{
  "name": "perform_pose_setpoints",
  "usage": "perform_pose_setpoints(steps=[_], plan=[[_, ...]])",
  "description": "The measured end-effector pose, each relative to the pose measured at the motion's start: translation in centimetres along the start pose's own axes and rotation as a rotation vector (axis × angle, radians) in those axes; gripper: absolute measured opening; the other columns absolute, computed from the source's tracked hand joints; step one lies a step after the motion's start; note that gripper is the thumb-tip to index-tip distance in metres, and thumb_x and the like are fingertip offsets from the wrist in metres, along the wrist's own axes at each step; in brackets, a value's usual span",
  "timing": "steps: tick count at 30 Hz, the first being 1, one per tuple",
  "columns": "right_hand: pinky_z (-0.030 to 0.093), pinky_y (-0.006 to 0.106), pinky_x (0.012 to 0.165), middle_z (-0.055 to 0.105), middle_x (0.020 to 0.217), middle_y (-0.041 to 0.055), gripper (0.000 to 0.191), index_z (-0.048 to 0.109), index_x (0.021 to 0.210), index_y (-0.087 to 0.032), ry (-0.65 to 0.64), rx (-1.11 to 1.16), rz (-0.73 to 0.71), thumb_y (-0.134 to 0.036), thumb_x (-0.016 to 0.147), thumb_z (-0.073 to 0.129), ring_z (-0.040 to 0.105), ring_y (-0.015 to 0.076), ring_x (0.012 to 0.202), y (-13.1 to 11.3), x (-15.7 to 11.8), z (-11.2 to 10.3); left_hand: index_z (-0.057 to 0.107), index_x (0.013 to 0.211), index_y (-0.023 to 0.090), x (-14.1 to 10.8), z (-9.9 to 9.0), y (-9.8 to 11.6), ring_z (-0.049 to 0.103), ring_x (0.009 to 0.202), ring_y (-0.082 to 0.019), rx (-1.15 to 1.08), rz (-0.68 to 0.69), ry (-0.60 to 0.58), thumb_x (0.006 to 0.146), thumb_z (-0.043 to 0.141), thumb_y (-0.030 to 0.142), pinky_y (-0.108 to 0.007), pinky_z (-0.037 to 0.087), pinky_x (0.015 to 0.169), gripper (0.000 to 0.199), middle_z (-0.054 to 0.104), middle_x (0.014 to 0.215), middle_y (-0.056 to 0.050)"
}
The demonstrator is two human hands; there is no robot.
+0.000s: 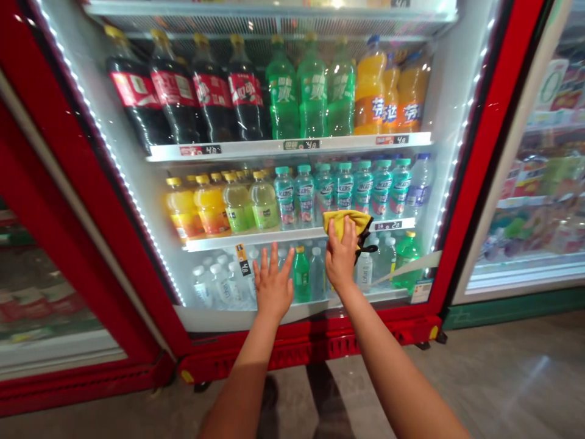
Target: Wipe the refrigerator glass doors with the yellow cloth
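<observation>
My left hand (274, 285) is open, its fingers spread and pointing up in front of the lower shelf of a red-framed drinks fridge (301, 346). It holds nothing, and its palm faces the fridge. My right hand (340, 259) grips a yellow cloth (351, 219) with dark edging and a black loop, at the height of the middle shelf edge (256, 238). The fingers lie over the cloth, which seems pressed flat against the fridge's glass front. Behind the hands are clear water bottles (203, 286) and a green bottle (301, 274).
Cola bottles (210, 91), green soda bottles (313, 91) and orange soda bottles (369, 88) line the upper shelf. Yellow-capped juice bottles (210, 204) and teal-capped bottles (345, 186) stand below. Other fridges flank this one, over a grey floor (516, 378).
</observation>
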State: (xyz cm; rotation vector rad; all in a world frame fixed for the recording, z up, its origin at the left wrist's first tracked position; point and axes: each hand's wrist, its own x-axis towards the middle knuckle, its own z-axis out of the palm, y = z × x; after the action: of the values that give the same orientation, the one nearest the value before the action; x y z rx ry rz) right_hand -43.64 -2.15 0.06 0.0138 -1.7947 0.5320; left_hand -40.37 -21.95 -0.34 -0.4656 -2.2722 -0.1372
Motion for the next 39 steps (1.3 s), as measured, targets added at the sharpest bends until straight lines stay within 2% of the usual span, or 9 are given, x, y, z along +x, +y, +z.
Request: perform_pose_setpoints(steps=[5, 10, 14, 18, 21, 26, 30, 35, 39], plan=[[0.020, 0.061, 0.125, 0.038, 0.166, 0.0021, 0.075, 0.050, 0.150, -0.040, -0.206, -0.022, -0.284, -0.001, 0.086, 0.045, 0.028, 0.0252, 0.155, 0.2, -2.2, -0.6, 0.034, 0.160, 0.035, -0.7, 0.1, -1.4, 0.012, 0.159, -0.039, -0.014, -0.015, 0.028, 0.085, 0.069, 0.014, -0.066, 0.016, 0.126, 0.086, 0.000, 0.174, -0.006], [0.015, 0.081, 0.115, 0.024, 0.172, 0.0039, 0.083, 0.039, 0.156, -0.042, -0.038, -0.061, -0.042, -0.003, 0.083, 0.043, 0.015, 0.0361, 0.159, 2.7, -2.8, -0.4, 0.029, 0.161, 0.040, -1.4, 0.4, -4.0, 0.010, 0.159, -0.038, -0.027, -0.003, 0.054, 0.086, 0.067, 0.014, -0.066, 0.015, 0.126, 0.088, 0.002, 0.174, -0.004], [0.017, 0.085, 0.111, 0.006, 0.175, 0.0078, 0.078, 0.023, 0.164, -0.037, 0.015, -0.036, 0.106, -0.013, 0.092, 0.041, 0.002, 0.0418, 0.159, -1.7, -1.1, 1.7, 0.027, 0.161, 0.040, -1.7, 0.4, -6.0, 0.006, 0.159, -0.038, -0.039, 0.019, 0.048, 0.087, 0.067, 0.014, -0.068, 0.013, 0.126, 0.088, 0.001, 0.174, -0.004], [0.009, 0.081, 0.116, 0.016, 0.174, 0.0041, 0.070, 0.031, 0.160, -0.042, -0.159, -0.053, -0.066, -0.017, 0.096, 0.047, 0.005, 0.0370, 0.160, -6.6, -2.2, 3.2, 0.020, 0.162, 0.041, -1.9, 0.5, -7.4, 0.002, 0.159, -0.037, -0.069, 0.042, 0.058, 0.087, 0.066, 0.014, -0.068, 0.013, 0.125, 0.092, -0.004, 0.174, -0.003], [0.008, 0.074, 0.121, 0.034, 0.168, 0.0000, 0.068, 0.046, 0.151, -0.046, -0.241, -0.061, -0.224, -0.009, 0.094, 0.046, 0.016, 0.0293, 0.160, -6.4, -5.1, 3.1, 0.020, 0.162, 0.041, -2.1, 0.6, -8.2, 0.002, 0.160, -0.036, -0.093, 0.044, 0.062, 0.088, 0.065, 0.013, -0.068, 0.012, 0.126, 0.091, -0.006, 0.173, -0.002], [0.016, 0.076, 0.119, 0.028, 0.170, 0.0063, 0.074, 0.045, 0.154, -0.039, -0.074, -0.044, -0.081, -0.003, 0.090, 0.040, 0.012, 0.0313, 0.160, -3.1, -6.1, 2.6, 0.029, 0.161, 0.038, -2.5, 0.9, -9.1, 0.000, 0.159, -0.037, -0.128, 0.021, 0.082, 0.089, 0.063, 0.011, -0.068, 0.011, 0.126, 0.084, -0.006, 0.173, -0.003], [0.015, 0.082, 0.114, 0.018, 0.173, 0.0086, 0.076, 0.035, 0.160, -0.036, 0.045, -0.050, 0.065, -0.006, 0.090, 0.037, 0.004, 0.0360, 0.160, -5.9, -3.5, 4.1, 0.024, 0.162, 0.039, -2.6, 0.9, -9.6, 0.001, 0.159, -0.038, -0.153, 0.009, 0.101, 0.087, 0.065, 0.012, -0.069, 0.013, 0.125, 0.090, -0.005, 0.174, -0.003], [0.008, 0.077, 0.120, 0.031, 0.170, 0.0034, 0.074, 0.041, 0.156, -0.042, -0.135, -0.077, -0.163, -0.005, 0.091, 0.044, 0.007, 0.0313, 0.161, -11.2, -4.2, 5.7, 0.015, 0.164, 0.039, -2.8, 0.6, -10.4, 0.001, 0.160, -0.039, -0.150, -0.042, 0.163, 0.085, 0.070, 0.015, -0.070, 0.015, 0.124, 0.099, -0.008, 0.174, -0.005], [0.009, 0.071, 0.123, 0.044, 0.163, 0.0011, 0.067, 0.052, 0.147, -0.045, -0.227, -0.111, -0.358, -0.005, 0.094, 0.047, 0.022, 0.0258, 0.158, -10.1, -6.2, 4.7, 0.017, 0.164, 0.039, -3.2, 0.1, -11.6, 0.001, 0.160, -0.040, -0.154, -0.061, 0.149, 0.086, 0.072, 0.020, -0.070, 0.015, 0.124, 0.097, -0.005, 0.174, -0.007]])
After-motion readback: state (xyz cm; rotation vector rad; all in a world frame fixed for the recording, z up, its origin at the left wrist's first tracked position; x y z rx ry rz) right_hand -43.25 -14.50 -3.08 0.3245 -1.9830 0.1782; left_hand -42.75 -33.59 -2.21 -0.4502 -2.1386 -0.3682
